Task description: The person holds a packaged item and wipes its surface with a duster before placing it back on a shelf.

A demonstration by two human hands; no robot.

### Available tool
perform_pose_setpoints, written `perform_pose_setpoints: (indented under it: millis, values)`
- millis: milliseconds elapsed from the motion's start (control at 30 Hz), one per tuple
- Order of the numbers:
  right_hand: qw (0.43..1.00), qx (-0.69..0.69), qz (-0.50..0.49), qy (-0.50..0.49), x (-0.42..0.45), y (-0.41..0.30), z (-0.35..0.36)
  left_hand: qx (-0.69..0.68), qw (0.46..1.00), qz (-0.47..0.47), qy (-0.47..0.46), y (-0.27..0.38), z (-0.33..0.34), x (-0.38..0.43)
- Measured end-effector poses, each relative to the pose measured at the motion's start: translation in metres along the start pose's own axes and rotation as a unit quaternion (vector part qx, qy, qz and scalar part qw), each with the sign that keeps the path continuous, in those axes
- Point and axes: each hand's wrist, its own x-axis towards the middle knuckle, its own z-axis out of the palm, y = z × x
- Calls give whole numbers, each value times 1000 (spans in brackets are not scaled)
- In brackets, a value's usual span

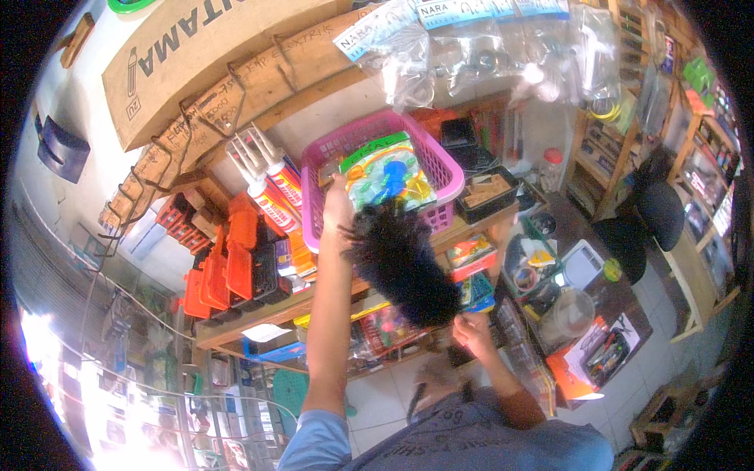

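My left hand [337,203] holds the left edge of a printed plastic package [386,171] with a green header and blue and yellow pictures. The package lies tilted in a pink plastic basket [453,185] on a wooden shelf. A black fluffy duster [403,265] slants across the basket's front, its upper end against the package's lower edge. At the duster's lower end, my right hand [471,332] is closed around what seems to be its handle, mostly hidden.
Left of the basket stand sealant tubes [277,197] and orange plastic bins [227,277]. A black tray [489,191] adjoins its right. Metal hooks [235,100] and plastic bags [406,70] hang above. A cluttered table with a digital scale [580,265] stands at right.
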Motion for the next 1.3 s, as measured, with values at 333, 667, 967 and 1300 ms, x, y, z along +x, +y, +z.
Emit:
perform_pose_setpoints:
  millis: [333, 667, 967, 1300]
  values:
    - [997, 76, 1, 21, 9, 0, 12, -43, 999, 3, 27, -8, 20, -12]
    - [997, 57, -8, 56, 13, -2, 6, -128, 992, 8, -11, -13, 20, -4]
    - [994, 70, 6, 85, 15, -9, 13, -104, 994, 8, -2, -6, 21, -12]
    - [999, 21, 5, 48, 17, -12, 24, -73, 991, 0, -113, -11, -18, 6]
